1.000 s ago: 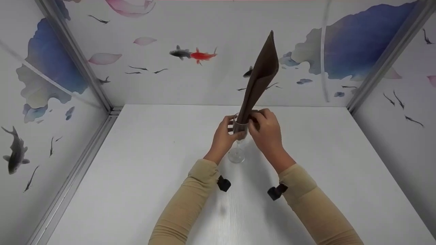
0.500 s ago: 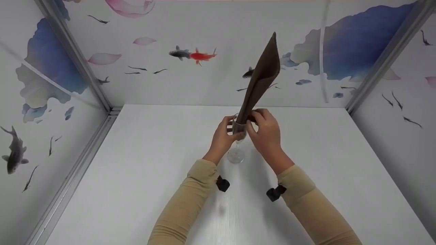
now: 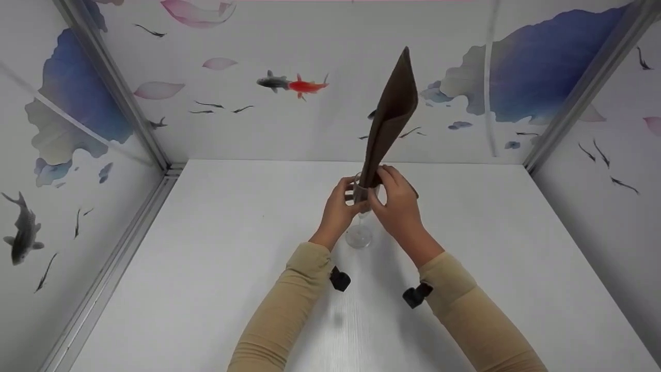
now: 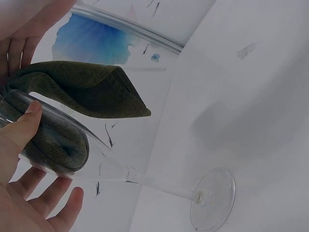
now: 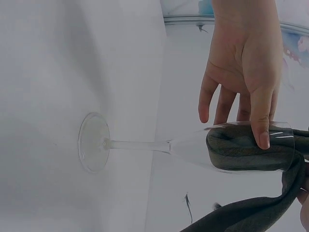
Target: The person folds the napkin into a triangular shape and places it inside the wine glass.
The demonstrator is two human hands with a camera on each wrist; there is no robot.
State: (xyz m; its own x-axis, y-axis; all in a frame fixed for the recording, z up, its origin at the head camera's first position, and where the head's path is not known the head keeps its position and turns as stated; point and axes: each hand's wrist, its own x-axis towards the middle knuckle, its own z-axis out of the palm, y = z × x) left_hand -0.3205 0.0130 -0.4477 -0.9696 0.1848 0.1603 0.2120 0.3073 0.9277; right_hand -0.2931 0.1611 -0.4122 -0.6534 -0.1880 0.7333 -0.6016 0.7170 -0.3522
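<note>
A brown cloth napkin [image 3: 391, 111], folded into a tall pointed shape, stands in a clear stemmed flute glass [image 3: 359, 236]. Its rounded lower end [image 4: 60, 147] sits inside the bowl, above the stem. A loose flap [image 4: 91, 89] hangs outside the rim, down beside the bowl. My left hand [image 3: 338, 209] holds the bowl between thumb and fingers. At the rim, my right hand [image 3: 400, 206] pinches the napkin; a small corner of cloth shows past its knuckles. Only a few right fingertips [image 5: 305, 205] appear at the right wrist view's edge.
The glass foot rests on a white table [image 3: 206, 268]. White panels painted with fish, petals and blue leaves [image 3: 547, 67] enclose the back and sides, with metal rails [image 3: 111, 82] at the corners. A small black camera [image 3: 340, 279] sits on the left wrist.
My right hand has shifted slightly left, closer to the glass, and a flap of napkin now shows on its far right side. The napkin's tip leans a little less right. The left hand stays put.
</note>
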